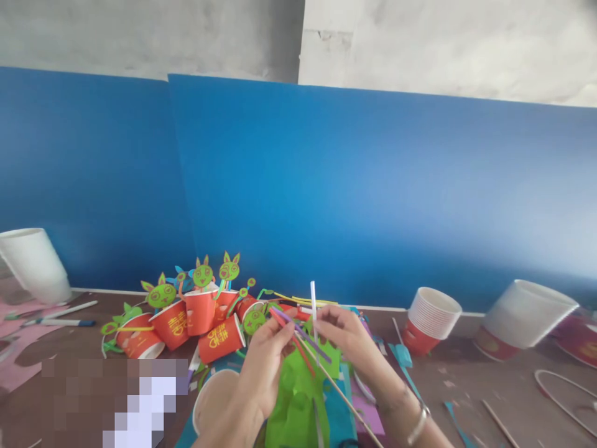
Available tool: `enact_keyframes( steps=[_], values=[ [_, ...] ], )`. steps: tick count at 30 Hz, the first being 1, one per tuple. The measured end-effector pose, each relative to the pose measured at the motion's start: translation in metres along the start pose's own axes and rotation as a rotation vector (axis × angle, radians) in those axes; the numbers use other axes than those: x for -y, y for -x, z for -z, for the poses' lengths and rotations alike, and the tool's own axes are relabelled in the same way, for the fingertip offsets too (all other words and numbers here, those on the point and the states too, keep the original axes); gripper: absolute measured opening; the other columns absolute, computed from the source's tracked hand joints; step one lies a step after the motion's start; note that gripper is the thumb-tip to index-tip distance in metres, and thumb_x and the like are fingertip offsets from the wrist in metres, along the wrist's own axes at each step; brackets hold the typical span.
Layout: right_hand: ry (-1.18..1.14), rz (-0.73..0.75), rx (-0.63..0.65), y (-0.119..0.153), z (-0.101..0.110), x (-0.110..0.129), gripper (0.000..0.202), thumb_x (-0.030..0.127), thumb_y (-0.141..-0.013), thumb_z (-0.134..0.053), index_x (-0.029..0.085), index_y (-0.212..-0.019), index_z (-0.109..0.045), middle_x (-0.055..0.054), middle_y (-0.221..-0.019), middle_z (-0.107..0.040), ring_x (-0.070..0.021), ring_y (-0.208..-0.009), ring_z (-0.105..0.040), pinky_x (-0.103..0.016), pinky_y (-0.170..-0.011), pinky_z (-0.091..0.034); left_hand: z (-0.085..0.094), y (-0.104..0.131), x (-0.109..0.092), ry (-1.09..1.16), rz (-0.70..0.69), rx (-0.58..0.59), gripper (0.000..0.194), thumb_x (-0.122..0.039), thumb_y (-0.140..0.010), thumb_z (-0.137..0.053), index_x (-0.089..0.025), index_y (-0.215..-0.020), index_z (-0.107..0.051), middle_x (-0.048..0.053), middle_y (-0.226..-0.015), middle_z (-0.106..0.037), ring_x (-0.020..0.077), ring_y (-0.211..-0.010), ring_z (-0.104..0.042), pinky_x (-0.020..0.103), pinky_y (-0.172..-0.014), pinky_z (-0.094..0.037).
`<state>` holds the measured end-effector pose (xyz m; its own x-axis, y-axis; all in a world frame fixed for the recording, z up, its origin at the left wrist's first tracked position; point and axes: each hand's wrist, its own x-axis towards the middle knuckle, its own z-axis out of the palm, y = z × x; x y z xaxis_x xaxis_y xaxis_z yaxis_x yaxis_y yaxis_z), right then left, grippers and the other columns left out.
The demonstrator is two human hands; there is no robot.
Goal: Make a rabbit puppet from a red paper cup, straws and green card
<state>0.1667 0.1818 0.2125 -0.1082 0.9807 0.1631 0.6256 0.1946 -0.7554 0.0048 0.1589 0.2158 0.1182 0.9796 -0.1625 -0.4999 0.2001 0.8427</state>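
My left hand [265,361] pinches a purple strip [319,350] and a red strip [305,356] between thumb and fingers. I cannot tell whether they are paper or flattened straw. A thin wooden stick [347,401] slants from beside these strips toward the lower right. My right hand [342,336] has its fingers closed around a white strip [313,295] that stands nearly upright, close to the left fingertips. Below both hands lie green paper [298,398] and blue paper [339,404]. A paper cup [214,398] is partly hidden behind my left forearm.
Several red paper cups [201,311] with green rabbit faces [203,274] crowd the left of the table. Stacked cups [431,311] stand at right, near larger leaning cups [525,317]. Pens [65,322] lie far left. A blue panel [326,186] rises behind. The lower left is pixelated.
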Motion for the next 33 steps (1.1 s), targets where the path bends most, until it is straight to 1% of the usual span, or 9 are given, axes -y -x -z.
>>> enact_keyframes(
  steps=[1,3,10,13,18,21,25,28,33],
  values=[
    [-0.21,-0.002,0.038,0.012,-0.003,0.005,0.013,0.028,-0.082,-0.053,0.018,-0.079,-0.061,0.0,-0.067,-0.063,-0.0138,-0.059,-0.058,-0.023,-0.056,-0.045,-0.001,0.0,0.002,-0.048,-0.026,0.027,0.022,-0.033,-0.066,-0.075,-0.017,-0.082,-0.074,0.002,-0.072,-0.066,0.0158,-0.07,-0.059,0.025,-0.069,-0.044],
    [-0.367,-0.029,0.064,0.029,-0.01,0.013,0.008,0.025,-0.074,-0.058,0.018,-0.069,-0.059,0.003,-0.059,-0.056,-0.0123,-0.054,-0.05,-0.022,-0.051,-0.038,-0.002,-0.001,0.006,-0.14,-0.048,0.05,0.019,-0.031,-0.067,-0.07,-0.017,-0.081,-0.073,0.003,-0.074,-0.067,0.0183,-0.074,-0.06,0.027,-0.071,-0.044],
    [-0.242,-0.033,0.028,0.038,-0.023,0.014,0.008,0.018,-0.073,-0.056,0.018,-0.066,-0.056,0.003,-0.057,-0.053,-0.0125,-0.054,-0.046,-0.023,-0.05,-0.033,-0.002,-0.003,0.019,-0.134,0.008,0.054,0.019,-0.023,-0.063,-0.059,-0.016,-0.077,-0.069,0.001,-0.071,-0.061,0.0151,-0.067,-0.051,0.024,-0.061,-0.038],
    [-0.164,-0.026,0.022,0.038,-0.023,0.01,0.008,0.019,-0.074,-0.057,0.019,-0.066,-0.056,0.002,-0.058,-0.057,-0.0133,-0.054,-0.048,-0.024,-0.051,-0.035,-0.003,-0.003,0.022,-0.133,-0.016,0.042,0.021,-0.034,-0.068,-0.065,-0.016,-0.078,-0.069,-0.001,-0.066,-0.055,0.0124,-0.061,-0.045,0.024,-0.058,-0.035],
    [-0.057,0.011,-0.077,0.039,-0.017,0.012,0.021,0.033,-0.081,-0.059,0.021,-0.065,-0.054,0.0,-0.061,-0.06,-0.015,-0.055,-0.052,-0.026,-0.054,-0.037,-0.003,-0.004,0.021,-0.242,0.021,0.091,0.048,-0.056,-0.065,-0.072,-0.014,-0.089,-0.07,-0.005,-0.06,-0.045,0.0084,-0.054,-0.034,0.021,-0.052,-0.025],
    [-0.122,0.04,-0.162,0.038,-0.016,0.01,0.009,0.029,-0.081,-0.058,0.021,-0.081,-0.058,-0.002,-0.077,-0.065,-0.0144,-0.057,-0.053,-0.026,-0.054,-0.04,-0.003,-0.004,0.016,-0.29,-0.01,0.094,0.055,-0.062,-0.063,-0.071,-0.013,-0.089,-0.07,-0.006,-0.058,-0.039,0.0077,-0.053,-0.029,0.021,-0.05,-0.02],
    [-0.339,-0.002,-0.079,0.034,-0.02,0.004,0.024,0.024,-0.078,-0.06,0.02,-0.101,-0.057,0.002,-0.068,-0.062,-0.0146,-0.057,-0.054,-0.024,-0.05,-0.039,-0.002,-0.004,0.013,-0.27,-0.031,0.095,0.057,-0.062,-0.061,-0.075,-0.013,-0.09,-0.071,-0.007,-0.058,-0.039,0.0068,-0.051,-0.025,0.022,-0.049,-0.016],
    [-0.44,-0.046,-0.062,0.033,-0.021,0.005,0.016,0.023,-0.074,-0.062,0.017,-0.088,-0.06,0.003,-0.062,-0.058,-0.0131,-0.054,-0.052,-0.024,-0.05,-0.037,-0.003,-0.002,0.013,-0.198,-0.005,0.099,0.057,-0.06,-0.057,-0.078,-0.015,-0.092,-0.072,-0.006,-0.06,-0.044,0.0066,-0.052,-0.028,0.021,-0.049,-0.02],
    [-0.649,-0.192,0.096,0.035,-0.009,0.014,0.003,0.02,-0.067,-0.058,0.018,-0.067,-0.056,0.007,-0.051,-0.047,-0.0073,-0.044,-0.038,-0.021,-0.044,-0.027,-0.006,0.003,0.01,-0.171,0.064,0.151,0.062,-0.062,-0.054,-0.079,-0.018,-0.097,-0.071,-0.007,-0.059,-0.043,0.0076,-0.054,-0.037,0.02,-0.052,-0.028]
  ],
)
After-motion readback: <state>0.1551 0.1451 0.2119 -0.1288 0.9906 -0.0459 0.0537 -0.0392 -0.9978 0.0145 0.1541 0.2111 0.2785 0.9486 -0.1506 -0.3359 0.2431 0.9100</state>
